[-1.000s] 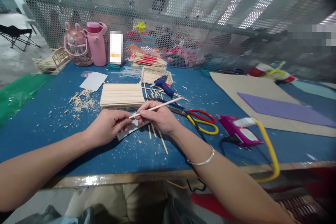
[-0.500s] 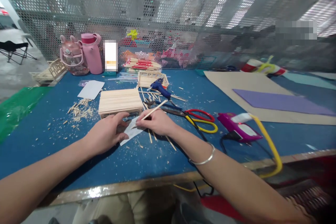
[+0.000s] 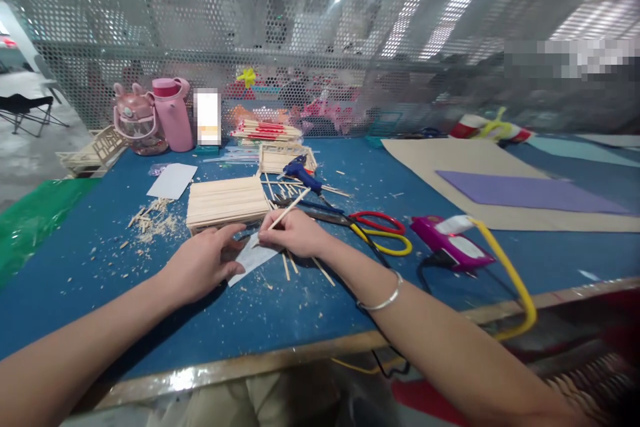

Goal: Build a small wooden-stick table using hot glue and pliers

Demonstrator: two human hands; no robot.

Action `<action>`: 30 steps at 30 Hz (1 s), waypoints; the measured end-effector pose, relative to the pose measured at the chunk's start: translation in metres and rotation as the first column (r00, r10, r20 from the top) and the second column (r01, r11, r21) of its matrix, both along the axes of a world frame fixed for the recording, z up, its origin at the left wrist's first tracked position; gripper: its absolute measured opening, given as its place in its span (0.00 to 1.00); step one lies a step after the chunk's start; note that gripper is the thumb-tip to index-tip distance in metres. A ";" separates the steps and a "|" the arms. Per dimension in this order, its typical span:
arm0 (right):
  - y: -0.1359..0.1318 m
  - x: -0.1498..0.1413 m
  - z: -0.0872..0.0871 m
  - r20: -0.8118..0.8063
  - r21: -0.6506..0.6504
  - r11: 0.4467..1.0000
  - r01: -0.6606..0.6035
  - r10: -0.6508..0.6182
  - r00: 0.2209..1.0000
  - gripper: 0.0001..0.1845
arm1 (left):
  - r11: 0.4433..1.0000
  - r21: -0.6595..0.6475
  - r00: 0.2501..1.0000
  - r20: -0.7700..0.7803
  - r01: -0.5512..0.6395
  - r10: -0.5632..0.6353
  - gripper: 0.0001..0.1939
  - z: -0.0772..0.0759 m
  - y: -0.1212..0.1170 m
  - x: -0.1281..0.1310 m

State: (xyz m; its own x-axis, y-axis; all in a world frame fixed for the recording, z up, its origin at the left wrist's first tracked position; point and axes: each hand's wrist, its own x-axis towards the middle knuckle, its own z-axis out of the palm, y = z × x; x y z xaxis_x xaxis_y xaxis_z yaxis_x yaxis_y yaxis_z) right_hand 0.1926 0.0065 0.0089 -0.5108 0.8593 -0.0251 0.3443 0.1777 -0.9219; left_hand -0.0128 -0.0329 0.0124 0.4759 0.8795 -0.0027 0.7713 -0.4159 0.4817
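My right hand (image 3: pixel 295 233) pinches a thin wooden stick (image 3: pixel 295 201) like a pencil, slanted, its lower end at a small sheet of white paper (image 3: pixel 254 259). My left hand (image 3: pixel 203 261) curves beside that sheet's left side, thumb and fingers apart, the thumb touching the paper's edge. Just behind both hands stands a small box-like model with a top of pale wooden sticks (image 3: pixel 227 199). Loose thin sticks (image 3: pixel 324 271) lie under and around my right hand. Scissors (image 3: pixel 380 215) with red and yellow handles lie behind my right wrist.
A blue glue gun (image 3: pixel 305 177) lies behind the scissors. To the right are a purple device (image 3: pixel 450 243) with a yellow cord and a purple sheet (image 3: pixel 520 192). Wood scraps (image 3: pixel 157 223) litter the left. Pink bottles (image 3: pixel 173 117) stand by the perforated metal screen (image 3: pixel 280 13).
The view has shifted slightly. My right hand keeps its pinch on the stick at the paper, and my left hand stays beside the sheet with little movement.
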 end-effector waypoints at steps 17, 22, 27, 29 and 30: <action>0.000 -0.002 0.003 -0.041 -0.097 0.995 -0.028 0.024 0.999 0.06 | 1.000 -0.011 1.000 0.009 -0.002 0.002 0.31 0.003 0.001 -0.001; -0.002 0.000 0.007 -0.031 -0.065 0.997 0.030 -0.032 0.999 0.06 | 0.997 -0.055 0.998 0.009 0.061 -0.061 0.33 0.008 0.000 -0.005; -0.004 -0.002 0.008 -0.022 -0.101 0.995 -0.008 0.006 1.000 0.06 | 0.996 -0.043 0.994 -0.067 0.083 -0.085 0.27 0.011 0.000 -0.007; -0.004 -0.003 0.008 -0.040 -0.102 0.995 0.013 -0.017 0.999 0.07 | 0.994 -0.039 0.991 -0.081 0.101 -0.104 0.26 0.012 0.000 -0.006; -0.005 -0.003 0.008 -0.030 -0.116 0.993 -0.002 -0.001 1.000 0.07 | 0.993 -0.040 0.991 -0.083 0.107 -0.110 0.25 0.012 0.000 -0.006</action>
State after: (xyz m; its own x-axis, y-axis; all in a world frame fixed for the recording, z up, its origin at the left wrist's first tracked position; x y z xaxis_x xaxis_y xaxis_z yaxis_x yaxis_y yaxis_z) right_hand 0.1896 0.0019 0.0167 -0.5130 0.8514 -0.1093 0.3160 0.0690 -0.9462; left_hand -0.0190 -0.0327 0.0241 0.5650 0.8215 -0.0774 0.7614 -0.4829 0.4324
